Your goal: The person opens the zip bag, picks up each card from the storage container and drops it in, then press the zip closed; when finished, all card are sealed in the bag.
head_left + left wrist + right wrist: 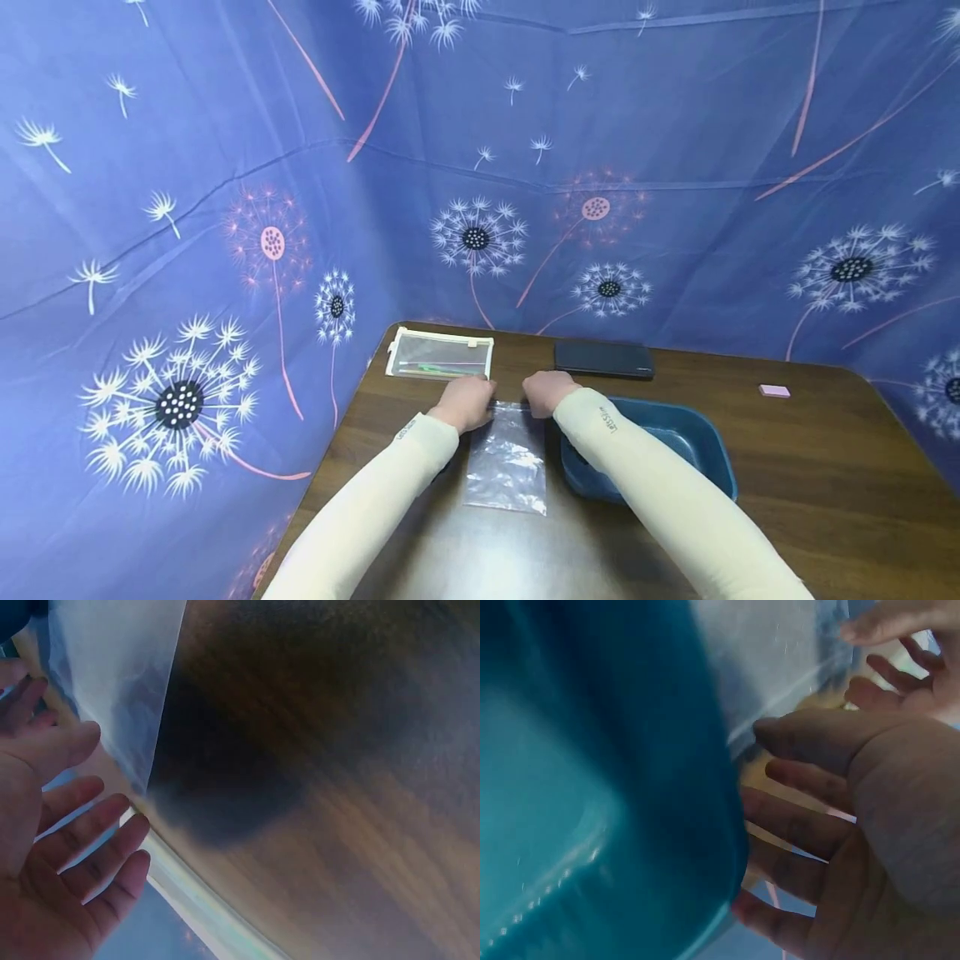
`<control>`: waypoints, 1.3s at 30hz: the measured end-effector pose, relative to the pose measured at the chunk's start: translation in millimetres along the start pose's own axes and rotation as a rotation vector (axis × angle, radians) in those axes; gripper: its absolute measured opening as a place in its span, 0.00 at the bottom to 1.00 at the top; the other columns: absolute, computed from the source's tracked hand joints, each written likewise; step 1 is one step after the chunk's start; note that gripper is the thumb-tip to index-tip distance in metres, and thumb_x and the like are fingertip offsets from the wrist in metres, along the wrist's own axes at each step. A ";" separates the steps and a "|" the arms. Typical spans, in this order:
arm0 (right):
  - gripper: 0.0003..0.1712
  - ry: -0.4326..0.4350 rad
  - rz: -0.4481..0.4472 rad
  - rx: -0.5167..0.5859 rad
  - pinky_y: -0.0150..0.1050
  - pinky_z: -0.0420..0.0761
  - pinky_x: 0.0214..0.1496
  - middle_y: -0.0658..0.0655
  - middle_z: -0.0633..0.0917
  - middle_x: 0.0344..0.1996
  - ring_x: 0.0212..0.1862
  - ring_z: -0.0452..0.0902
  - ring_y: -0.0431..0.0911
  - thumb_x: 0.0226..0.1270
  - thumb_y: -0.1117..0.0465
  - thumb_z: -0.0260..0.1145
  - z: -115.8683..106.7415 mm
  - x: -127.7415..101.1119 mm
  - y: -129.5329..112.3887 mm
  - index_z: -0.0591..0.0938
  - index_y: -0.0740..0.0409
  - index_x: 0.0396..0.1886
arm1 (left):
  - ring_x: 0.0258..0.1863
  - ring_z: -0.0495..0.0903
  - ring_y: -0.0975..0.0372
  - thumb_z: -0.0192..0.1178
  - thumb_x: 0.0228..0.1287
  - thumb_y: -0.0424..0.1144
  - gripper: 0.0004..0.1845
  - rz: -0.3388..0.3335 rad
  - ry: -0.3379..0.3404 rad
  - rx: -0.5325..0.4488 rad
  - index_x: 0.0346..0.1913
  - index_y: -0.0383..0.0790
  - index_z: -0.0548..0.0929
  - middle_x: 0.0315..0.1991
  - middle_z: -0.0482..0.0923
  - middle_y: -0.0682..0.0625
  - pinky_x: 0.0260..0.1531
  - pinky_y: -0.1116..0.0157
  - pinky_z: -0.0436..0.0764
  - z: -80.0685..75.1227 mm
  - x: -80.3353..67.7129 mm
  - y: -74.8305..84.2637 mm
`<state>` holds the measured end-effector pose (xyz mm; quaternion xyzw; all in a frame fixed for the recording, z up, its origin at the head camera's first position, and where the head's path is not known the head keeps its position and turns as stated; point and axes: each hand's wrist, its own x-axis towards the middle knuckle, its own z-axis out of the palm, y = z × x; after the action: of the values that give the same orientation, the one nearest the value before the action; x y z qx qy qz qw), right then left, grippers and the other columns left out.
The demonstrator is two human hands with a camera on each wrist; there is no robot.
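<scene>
A clear plastic bag point(506, 467) lies flat on the wooden table point(420, 533), its upper end between both hands. My left hand point(467, 403) is by its upper left corner. In the left wrist view, the left hand's fingers point(112, 847) are spread and loosely bent beside the bag's edge point(154, 750). At the upper right corner is my right hand point(549, 392), close to the blue basin point(712, 433). The right wrist view shows its fingers point(795, 817) apart and relaxed, with the thumb overlapping the bag's end and the fingertips right at the basin's wall point(705, 765).
Beyond the left hand lies a zip pouch point(442, 354) with a few thin sticks inside. A dark flat case point(603, 358) lies near the back edge, and a small pink block point(774, 391) is at the right. Blue dandelion-print cloth point(675, 125) hangs behind and at the left.
</scene>
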<state>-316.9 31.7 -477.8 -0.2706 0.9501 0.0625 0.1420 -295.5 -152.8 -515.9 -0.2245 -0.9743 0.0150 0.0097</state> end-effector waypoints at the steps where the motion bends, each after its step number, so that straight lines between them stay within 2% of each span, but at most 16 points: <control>1: 0.02 0.005 -0.001 -0.005 0.54 0.85 0.40 0.57 0.87 0.34 0.33 0.81 0.50 0.63 0.65 0.68 3.0 1.1 -2.8 0.83 0.58 0.36 | 0.41 0.86 0.54 0.77 0.57 0.45 0.16 -0.004 -0.007 0.005 0.44 0.44 0.85 0.41 0.84 0.50 0.42 0.56 0.84 1.8 -0.5 1.3; 8: 0.08 -0.004 0.021 -0.062 0.52 0.86 0.40 0.59 0.88 0.36 0.36 0.85 0.52 0.62 0.64 0.73 8.4 -1.0 -18.0 0.84 0.57 0.40 | 0.40 0.85 0.53 0.79 0.55 0.46 0.17 0.006 0.010 0.031 0.42 0.44 0.84 0.39 0.83 0.50 0.41 0.56 0.83 10.5 -1.4 3.8; 12: 0.14 0.003 0.028 -0.068 0.51 0.86 0.40 0.59 0.87 0.35 0.36 0.85 0.53 0.59 0.63 0.78 10.8 -2.2 -20.2 0.82 0.57 0.41 | 0.41 0.85 0.54 0.77 0.57 0.43 0.15 0.004 0.008 0.022 0.43 0.44 0.85 0.40 0.83 0.50 0.43 0.57 0.83 12.9 -1.5 4.7; 15: 0.16 0.013 0.024 -0.072 0.51 0.86 0.39 0.58 0.86 0.32 0.34 0.85 0.53 0.57 0.63 0.80 14.2 -1.6 -20.9 0.80 0.57 0.39 | 0.41 0.85 0.54 0.75 0.58 0.39 0.12 0.005 0.000 0.006 0.43 0.44 0.86 0.40 0.84 0.49 0.44 0.57 0.83 13.5 -1.3 5.8; 21: 0.08 0.077 -0.013 -0.138 0.50 0.86 0.33 0.55 0.85 0.26 0.28 0.82 0.48 0.61 0.65 0.74 20.3 1.6 -22.0 0.81 0.55 0.27 | 0.41 0.85 0.53 0.77 0.52 0.39 0.14 0.014 0.011 0.032 0.41 0.43 0.86 0.39 0.83 0.49 0.44 0.56 0.83 13.2 -0.6 5.6; 24: 0.10 0.098 -0.022 -0.159 0.51 0.86 0.32 0.54 0.86 0.24 0.27 0.82 0.47 0.62 0.65 0.72 21.9 3.1 -21.2 0.83 0.53 0.22 | 0.39 0.84 0.53 0.77 0.51 0.38 0.12 0.025 0.022 0.043 0.38 0.44 0.86 0.37 0.82 0.50 0.42 0.56 0.83 13.8 -0.4 4.7; 30: 0.09 0.162 -0.040 -0.167 0.51 0.86 0.31 0.55 0.87 0.26 0.29 0.85 0.49 0.66 0.65 0.69 26.0 6.7 -12.9 0.85 0.53 0.25 | 0.38 0.86 0.54 0.73 0.56 0.34 0.06 0.078 0.082 0.046 0.35 0.44 0.86 0.36 0.83 0.50 0.38 0.56 0.84 12.9 0.0 0.5; 33: 0.08 0.209 -0.054 -0.154 0.52 0.86 0.32 0.56 0.87 0.27 0.31 0.86 0.51 0.66 0.66 0.69 24.4 5.9 -7.2 0.85 0.54 0.26 | 0.36 0.86 0.55 0.70 0.60 0.33 0.05 0.082 0.133 0.017 0.32 0.45 0.84 0.33 0.84 0.51 0.36 0.55 0.83 13.2 -0.6 -3.1; 36: 0.08 0.228 -0.083 -0.108 0.53 0.86 0.33 0.56 0.87 0.28 0.32 0.86 0.52 0.66 0.67 0.69 18.7 1.5 -1.9 0.84 0.54 0.26 | 0.31 0.85 0.57 0.68 0.63 0.33 0.08 0.073 0.177 -0.032 0.29 0.47 0.81 0.29 0.81 0.53 0.33 0.56 0.82 13.5 -2.7 -7.0; 39: 0.12 0.267 -0.113 -0.026 0.53 0.84 0.33 0.54 0.86 0.26 0.29 0.84 0.51 0.65 0.66 0.71 10.7 -6.2 3.8 0.81 0.53 0.23 | 0.26 0.81 0.60 0.67 0.64 0.32 0.11 0.069 0.222 -0.096 0.27 0.48 0.79 0.26 0.77 0.56 0.29 0.58 0.80 8.5 -6.2 -9.3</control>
<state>-311.3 40.1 -486.0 -0.3317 0.9428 0.0302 0.0140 -294.2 -164.1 -524.1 -0.2582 -0.9586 -0.0561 0.1064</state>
